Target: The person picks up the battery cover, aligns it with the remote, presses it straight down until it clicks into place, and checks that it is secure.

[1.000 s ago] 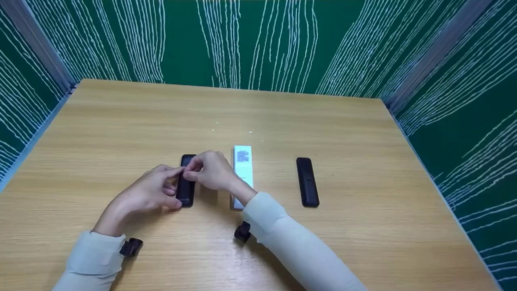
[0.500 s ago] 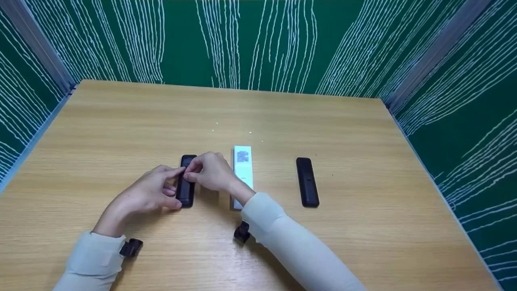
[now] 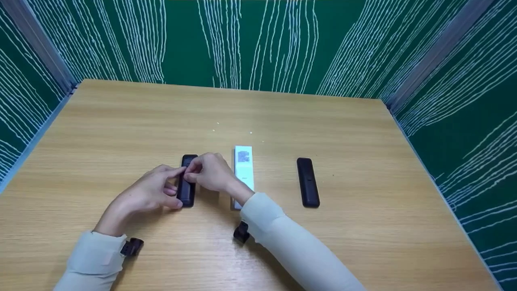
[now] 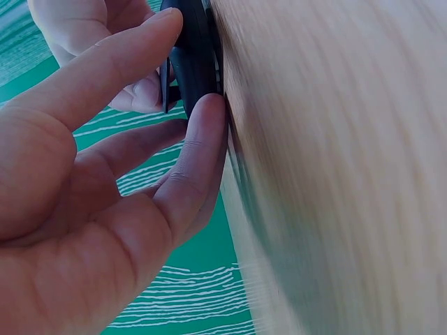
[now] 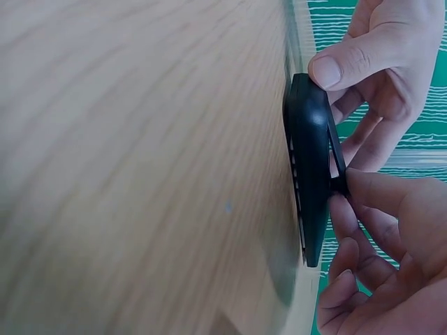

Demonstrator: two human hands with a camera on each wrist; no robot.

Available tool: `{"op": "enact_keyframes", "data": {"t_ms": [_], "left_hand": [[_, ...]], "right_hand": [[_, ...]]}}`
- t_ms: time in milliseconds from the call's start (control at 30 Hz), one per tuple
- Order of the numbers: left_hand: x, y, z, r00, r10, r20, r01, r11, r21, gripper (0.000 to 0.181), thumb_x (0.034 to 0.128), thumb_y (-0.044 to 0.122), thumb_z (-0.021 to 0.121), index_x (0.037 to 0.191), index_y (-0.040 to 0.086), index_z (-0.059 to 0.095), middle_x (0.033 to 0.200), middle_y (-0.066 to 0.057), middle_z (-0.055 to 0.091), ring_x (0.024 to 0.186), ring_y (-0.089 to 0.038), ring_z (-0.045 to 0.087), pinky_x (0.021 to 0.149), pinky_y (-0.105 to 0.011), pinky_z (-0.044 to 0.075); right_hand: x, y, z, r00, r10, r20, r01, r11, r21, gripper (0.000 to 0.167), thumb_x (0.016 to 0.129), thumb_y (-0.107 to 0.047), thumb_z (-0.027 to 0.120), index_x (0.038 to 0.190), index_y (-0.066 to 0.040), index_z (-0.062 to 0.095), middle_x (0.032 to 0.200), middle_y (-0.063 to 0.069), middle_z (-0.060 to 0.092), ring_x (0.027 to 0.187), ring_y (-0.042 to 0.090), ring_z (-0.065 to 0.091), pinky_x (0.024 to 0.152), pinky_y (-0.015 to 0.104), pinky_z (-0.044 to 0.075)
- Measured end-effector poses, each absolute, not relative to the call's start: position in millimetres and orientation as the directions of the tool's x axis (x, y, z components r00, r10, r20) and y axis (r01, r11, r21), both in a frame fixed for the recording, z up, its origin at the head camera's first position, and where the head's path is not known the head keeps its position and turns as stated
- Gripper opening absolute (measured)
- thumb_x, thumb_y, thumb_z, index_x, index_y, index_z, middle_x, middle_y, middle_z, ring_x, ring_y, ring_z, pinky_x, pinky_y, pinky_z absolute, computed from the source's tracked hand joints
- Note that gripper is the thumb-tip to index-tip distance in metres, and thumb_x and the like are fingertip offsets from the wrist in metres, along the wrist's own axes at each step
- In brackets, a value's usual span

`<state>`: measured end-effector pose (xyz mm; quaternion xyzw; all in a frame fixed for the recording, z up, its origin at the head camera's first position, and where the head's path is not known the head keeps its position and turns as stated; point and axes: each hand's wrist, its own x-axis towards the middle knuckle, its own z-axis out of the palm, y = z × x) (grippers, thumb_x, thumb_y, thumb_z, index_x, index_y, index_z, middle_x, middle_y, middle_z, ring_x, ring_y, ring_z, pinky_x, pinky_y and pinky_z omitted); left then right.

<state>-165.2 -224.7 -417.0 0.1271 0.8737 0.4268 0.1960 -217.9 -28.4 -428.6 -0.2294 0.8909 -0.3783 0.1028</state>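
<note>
A black remote control (image 3: 186, 197) lies on the wooden table, its back facing up. My left hand (image 3: 151, 190) holds it from the left, with the thumb at its near end and fingers along its side. Reaching over from the right, my right hand (image 3: 212, 173) pinches the raised end of the remote's battery cover (image 5: 336, 143). In the right wrist view the cover stands tilted off the body, its other end close to the remote by my left thumb. The left wrist view also shows this gap; the battery compartment's inside is hidden.
A long white box (image 3: 244, 169) with a grey printed patch lies under my right forearm. Farther right is a second black remote (image 3: 308, 182). Tiny white specks dot the table (image 3: 343, 250) behind the box. Green walls with white streaks enclose the back and sides.
</note>
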Motion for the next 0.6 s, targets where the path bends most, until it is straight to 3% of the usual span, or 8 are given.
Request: {"op": "enact_keyframes", "data": {"t_ms": [600], "left_hand": [[-165.3, -225.0, -415.8, -0.89, 0.392, -0.235, 0.051, 0.596, 0.801, 0.098, 0.0806, -0.005, 0.087, 0.162, -0.005, 0.033, 0.144, -0.028, 0.045, 0.117, -0.036, 0.064, 0.103, -0.047, 0.055]], "right_hand": [[-217.6, -30.0, -428.1, -0.872, -0.489, -0.022, -0.328, 0.618, -0.714, 0.01, 0.098, -0.021, 0.08, 0.099, -0.012, 0.084, 0.091, -0.004, 0.078, 0.074, 0.008, 0.057, 0.066, 0.02, 0.043]]}}
